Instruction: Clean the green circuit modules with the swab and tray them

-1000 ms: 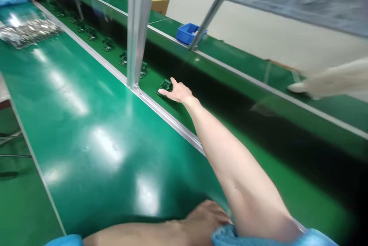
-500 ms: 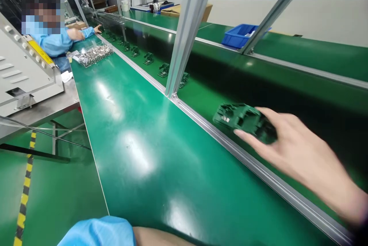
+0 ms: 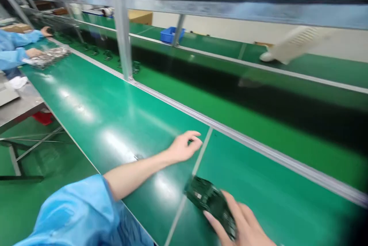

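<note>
My right hand [image 3: 241, 225] at the bottom edge grips a dark green circuit board assembly [image 3: 209, 202], held low over the green work table [image 3: 109, 115]. My left hand [image 3: 184, 147] reaches forward over the table near a seam in the surface, fingers loosely curled and pinched together; whether they hold anything is hidden. My left arm wears a blue sleeve [image 3: 77, 215].
A conveyor belt [image 3: 230, 104] runs beyond an aluminium rail, carrying more green boards [image 3: 135, 66] far left. An upright post [image 3: 122, 35] stands on the rail. A co-worker's blue-sleeved hands [image 3: 34, 52] rest by a pile of shiny parts [image 3: 50, 57]. A blue bin [image 3: 171, 34] sits behind.
My right hand has carried the green board off the conveyor and down over the work table. My left hand has stretched forward into view. The view swung right.
</note>
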Demonstrator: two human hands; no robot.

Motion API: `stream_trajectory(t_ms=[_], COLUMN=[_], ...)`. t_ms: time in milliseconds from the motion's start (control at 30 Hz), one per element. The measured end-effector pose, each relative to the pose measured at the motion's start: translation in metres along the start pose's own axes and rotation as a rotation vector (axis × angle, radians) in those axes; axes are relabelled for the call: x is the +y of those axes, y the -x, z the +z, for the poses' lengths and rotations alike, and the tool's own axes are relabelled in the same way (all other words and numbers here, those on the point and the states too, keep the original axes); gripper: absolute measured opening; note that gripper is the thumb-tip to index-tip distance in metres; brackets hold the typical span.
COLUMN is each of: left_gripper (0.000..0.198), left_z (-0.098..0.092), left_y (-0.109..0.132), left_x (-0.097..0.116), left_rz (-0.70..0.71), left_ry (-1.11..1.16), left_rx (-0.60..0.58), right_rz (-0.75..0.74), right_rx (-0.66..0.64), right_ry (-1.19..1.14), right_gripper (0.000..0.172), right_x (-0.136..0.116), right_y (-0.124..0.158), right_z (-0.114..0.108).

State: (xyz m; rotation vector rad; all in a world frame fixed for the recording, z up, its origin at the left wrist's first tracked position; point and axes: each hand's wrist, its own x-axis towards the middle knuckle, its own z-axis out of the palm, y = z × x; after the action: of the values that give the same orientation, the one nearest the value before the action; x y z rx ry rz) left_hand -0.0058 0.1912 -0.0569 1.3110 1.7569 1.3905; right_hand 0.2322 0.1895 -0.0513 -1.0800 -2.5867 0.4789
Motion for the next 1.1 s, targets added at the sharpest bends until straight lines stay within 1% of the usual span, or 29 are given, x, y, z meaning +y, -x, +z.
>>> stream_trajectory(t_ms=[67, 100, 167, 200, 267, 300, 333, 367, 433, 500, 533, 567, 600, 667, 733, 800, 933, 1100], left_gripper=[0.038, 0.043, 0.053, 0.057, 0.062, 0.064, 0.065, 0.064, 0.061, 0.056, 0.053, 0.052, 0.051, 0.048, 0.042, 0.031, 0.011, 0.006], left_z=[-0.009, -0.016, -0.032, -0.041, -0.055, -0.059, -0.060, -0.060, -0.058, -0.056, -0.055, -0.055, -0.054, -0.052, -0.049, -0.045, -0.039, -0.034], left_y=[0.044, 0.068, 0.112, 0.131, 0.157, 0.166, 0.172, 0.176, 0.178, 0.175, 0.172, 0.168, 0.165, 0.159, 0.155, 0.152, 0.149, 0.148], left_x=[0.005, 0.007, 0.011, 0.013, 0.015, 0.016, 0.017, 0.018, 0.018, 0.019, 0.019, 0.020, 0.021, 0.024, 0.027, 0.030, 0.034, 0.033], left_rz=[0.025, 0.035, 0.037, 0.028, 0.007, 0.004, 0.004, 0.007, 0.017, 0.027, 0.031, 0.035, 0.035, 0.027, 0.008, -0.005, 0.026, 0.068], left_ry=[0.045, 0.066, 0.090, 0.092, 0.084, 0.082, 0.082, 0.086, 0.098, 0.111, 0.120, 0.129, 0.137, 0.153, 0.161, 0.165, 0.171, 0.172], left_rx=[-0.104, -0.165, -0.266, -0.300, -0.315, -0.296, -0.268, -0.235, -0.173, -0.131, -0.117, -0.107, -0.101, -0.087, -0.077, -0.073, -0.057, -0.031], right_rz=[-0.052, -0.043, -0.009, -0.003, 0.020, 0.046, 0.079, 0.112, 0.150, 0.130, 0.116, 0.105, 0.098, 0.084, 0.055, 0.032, 0.023, 0.038], right_rx=[-0.035, -0.028, -0.023, -0.022, -0.017, -0.010, 0.003, 0.028, 0.127, 0.248, 0.297, 0.329, 0.337, 0.303, 0.254, 0.232, 0.253, 0.244], right_ry=[0.012, 0.027, 0.008, -0.055, -0.222, -0.315, -0.404, -0.481, -0.595, -0.651, -0.660, -0.665, -0.667, -0.653, -0.625, -0.598, -0.606, -0.633], right_gripper=[0.048, 0.049, 0.057, 0.064, 0.078, 0.081, 0.080, 0.076, 0.061, 0.045, 0.040, 0.040, 0.044, 0.058, 0.065, 0.064, 0.061, 0.061], right_x=[-0.020, -0.031, -0.049, -0.055, -0.062, -0.063, -0.064, -0.064, -0.063, -0.062, -0.061, -0.061, -0.060, -0.060, -0.060, -0.061, -0.063, -0.062], right_y=[0.028, 0.037, 0.048, 0.051, 0.058, 0.063, 0.068, 0.073, 0.082, 0.088, 0.089, 0.089, 0.088, 0.086, 0.083, 0.081, 0.079, 0.078], right_z=[0.003, 0.003, 0.003, 0.003, 0.002, 0.004, 0.007, 0.011, 0.024, 0.037, 0.042, 0.046, 0.048, 0.047, 0.044, 0.041, 0.042, 0.044])
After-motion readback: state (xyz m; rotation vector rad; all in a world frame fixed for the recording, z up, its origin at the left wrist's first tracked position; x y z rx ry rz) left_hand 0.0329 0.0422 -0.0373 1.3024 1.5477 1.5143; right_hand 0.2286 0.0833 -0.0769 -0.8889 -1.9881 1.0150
